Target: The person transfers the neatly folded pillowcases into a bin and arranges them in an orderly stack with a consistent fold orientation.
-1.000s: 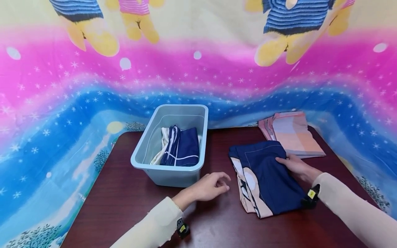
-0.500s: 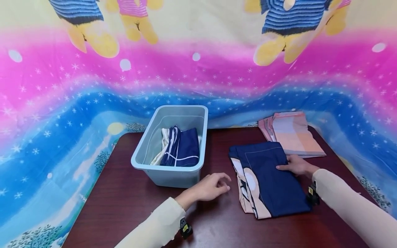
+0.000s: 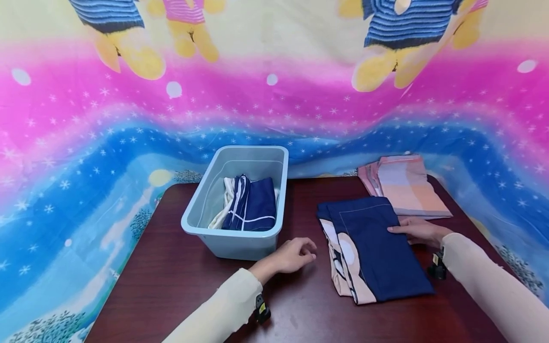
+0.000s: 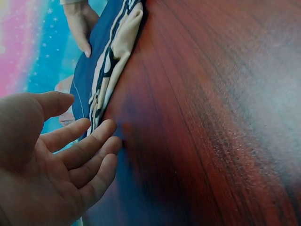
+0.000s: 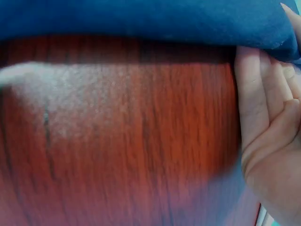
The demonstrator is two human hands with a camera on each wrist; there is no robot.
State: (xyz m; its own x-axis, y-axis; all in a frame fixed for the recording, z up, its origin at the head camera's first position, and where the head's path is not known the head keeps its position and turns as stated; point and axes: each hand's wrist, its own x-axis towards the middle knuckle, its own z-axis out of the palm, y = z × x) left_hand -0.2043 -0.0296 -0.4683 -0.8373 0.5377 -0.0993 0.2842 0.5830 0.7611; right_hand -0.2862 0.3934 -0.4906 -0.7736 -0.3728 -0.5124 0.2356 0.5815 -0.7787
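A folded navy cloth with a cream and peach print [image 3: 372, 248] lies on the dark wooden table [image 3: 171, 286], right of centre. My right hand [image 3: 417, 230] lies flat with straight fingers touching the cloth's right edge [image 5: 141, 21]. My left hand [image 3: 295, 254] hovers over the table with loosely curled fingers and holds nothing, between the grey-blue bin [image 3: 201, 227] and the cloth. The left wrist view has my left hand [image 4: 70, 155] relaxed near the cloth's folded edge [image 4: 110, 61].
The bin holds folded navy and white cloth [image 3: 249, 205]. A stack of folded pink and peach striped cloth [image 3: 403, 183] lies at the table's back right. A bright cartoon-print sheet [image 3: 274, 95] hangs behind and around the table.
My right hand has slid from the middle of the navy cloth out to its right edge. The left hand has barely moved.
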